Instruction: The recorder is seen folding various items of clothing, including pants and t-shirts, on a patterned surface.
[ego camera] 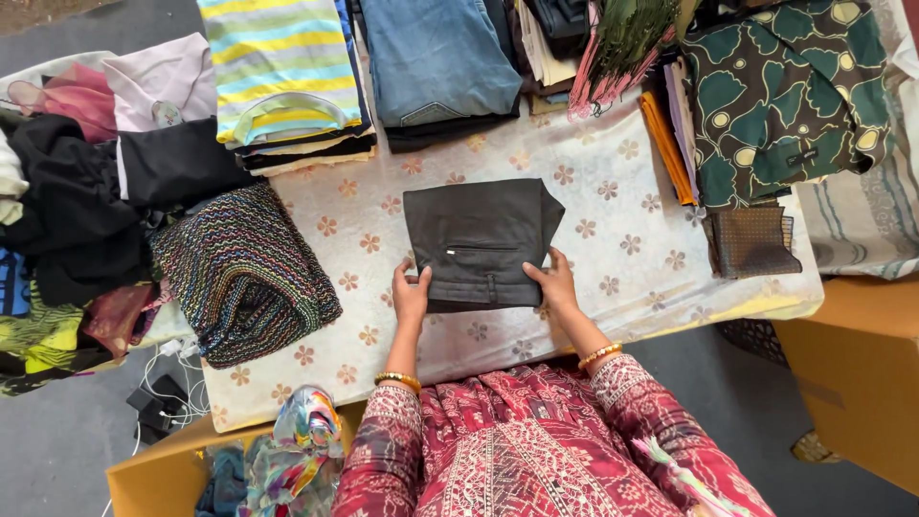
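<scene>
A folded pair of black trousers (pixel 481 239) lies in the middle of the table on a pale cloth with a flower print (pixel 613 220). My left hand (pixel 411 295) grips its near left corner. My right hand (pixel 553 283) grips its near right corner. Both wrists carry gold bangles, and my sleeves are dark red with a white pattern.
Folded piles line the far edge: a striped shirt stack (pixel 282 72), blue jeans (pixel 436 57), a green patterned garment (pixel 785 96). A multicoloured knit (pixel 244 273) and a heap of dark clothes (pixel 77 211) lie left. Cardboard boxes stand at lower left (pixel 158 474) and right (pixel 862 373).
</scene>
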